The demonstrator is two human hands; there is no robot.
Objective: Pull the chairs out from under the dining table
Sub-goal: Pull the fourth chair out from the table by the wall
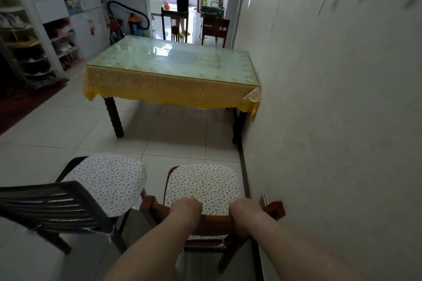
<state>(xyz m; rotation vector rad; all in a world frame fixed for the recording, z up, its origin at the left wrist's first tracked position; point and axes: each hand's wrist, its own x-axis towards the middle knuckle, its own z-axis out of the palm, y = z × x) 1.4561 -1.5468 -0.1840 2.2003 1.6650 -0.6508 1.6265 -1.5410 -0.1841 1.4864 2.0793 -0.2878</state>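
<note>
Head view, both hands (pixel 186 206) (pixel 245 209) gripping reddish chair's (pixel 205 189) backrest, seat facing dining table (pixel 171 61) ahead

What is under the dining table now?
Under the dining table only bare floor tiles and its dark legs show; no chair is there. The yellow tablecloth hanging over the edge hides the space just below the top.

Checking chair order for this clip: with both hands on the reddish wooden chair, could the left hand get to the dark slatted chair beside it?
Probably yes. The left hand grips the reddish wooden chair, and the dark slatted chair stands just to its left with only bare floor between; it would have to let go first.
</note>
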